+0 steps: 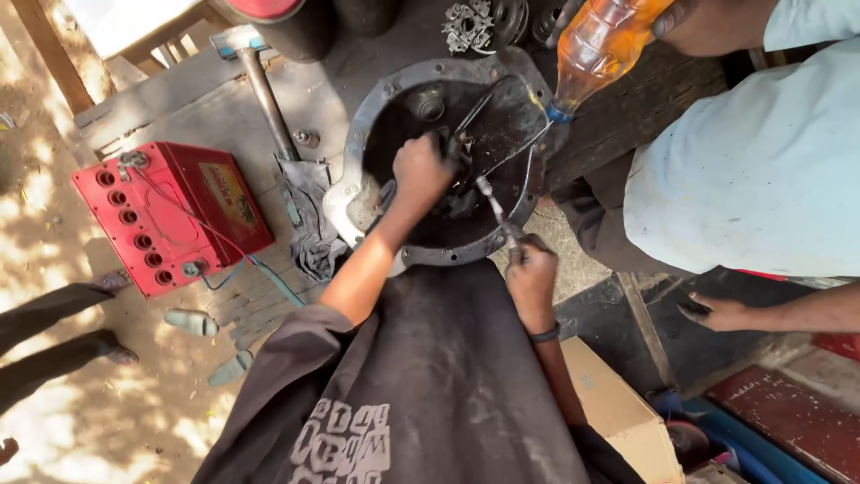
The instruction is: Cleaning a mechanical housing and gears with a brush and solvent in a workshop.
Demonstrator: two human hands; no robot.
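Left hand (421, 170) fisted inside dark housing (376, 108), contents obscured; right hand (530, 278) pinching thin tool (494, 208)

Round metal housing (376, 116) crowded: left hand (421, 170) fills its middle, right hand (530, 273) with slim tool (494, 211) blocks near rim, co-worker's orange bottle (596, 49) bars far right rim. Open room over housing's far left rim. Red battery (170, 215), hammer (264, 90), dark rag (313, 224) close off left side
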